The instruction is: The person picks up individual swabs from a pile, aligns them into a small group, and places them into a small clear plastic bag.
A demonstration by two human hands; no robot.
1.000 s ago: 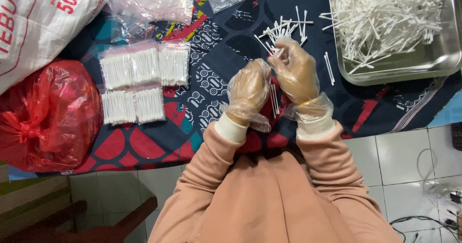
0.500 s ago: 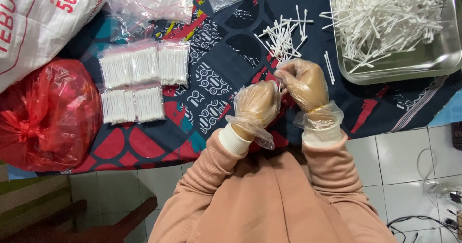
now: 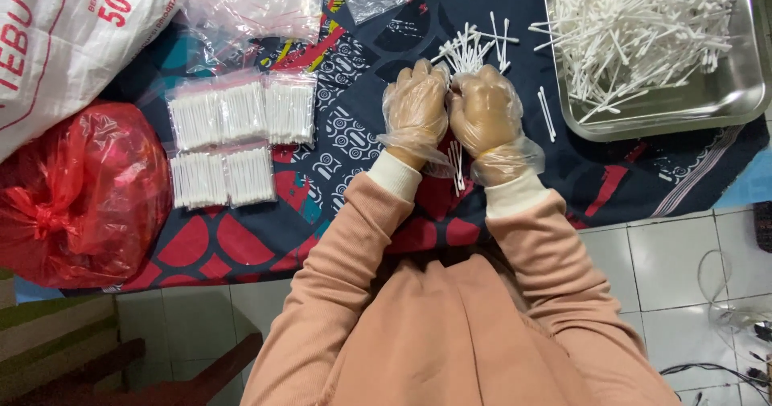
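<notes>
Both my hands wear thin clear plastic gloves and meet over a dark patterned cloth [image 3: 354, 125]. My left hand [image 3: 416, 112] and my right hand [image 3: 486, 111] are pressed together, fingers curled around a small bunch of white sticks [image 3: 470, 51] that fans out just beyond the fingertips. A few more of the white sticks hang down between my wrists. A couple of loose sticks [image 3: 547, 115] lie on the cloth right of my right hand.
A metal tray [image 3: 736, 92] heaped with white sticks sits at the top right. Several filled clear packets [image 3: 233, 137] lie in rows at left, empty clear bags [image 3: 257, 4] above them. A red plastic bag [image 3: 76, 193] and a white sack [image 3: 64, 36] sit far left.
My hands have moved away from my body toward the scattered sticks, closing together over them. The rest has not moved.
</notes>
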